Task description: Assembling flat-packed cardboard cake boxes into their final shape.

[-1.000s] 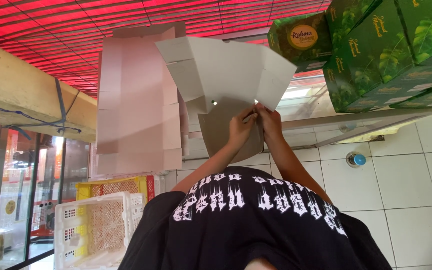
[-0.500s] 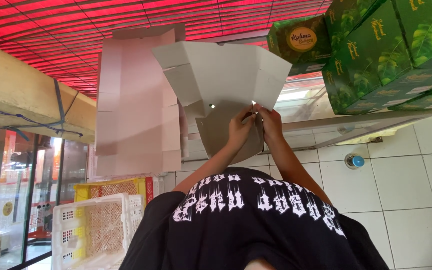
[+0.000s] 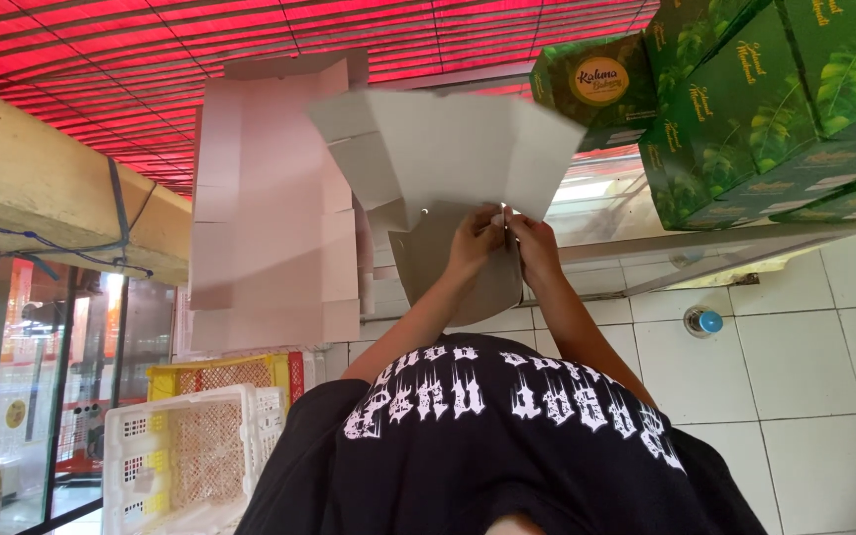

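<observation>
Currently, the left hand (image 3: 476, 241) and right hand (image 3: 532, 245) both pinch the lower edge of a flat grey cardboard box blank (image 3: 448, 149), held up before the stacked blanks (image 3: 269, 208). Folding is in hand; creasing the flaps likely comes next.

The grey cardboard sheet (image 3: 448, 149) hides most fingertips of both hands; stacked green boxes (image 3: 785, 109) run off the edge.

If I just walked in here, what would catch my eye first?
Both hands, left hand and right hand, grip a flat grey cardboard box blank at mid-frame. Beside it stands a tall stack of pinkish flattened cartons, with glossy green printed boxes stacked at the upper right under a red slatted roof.
</observation>
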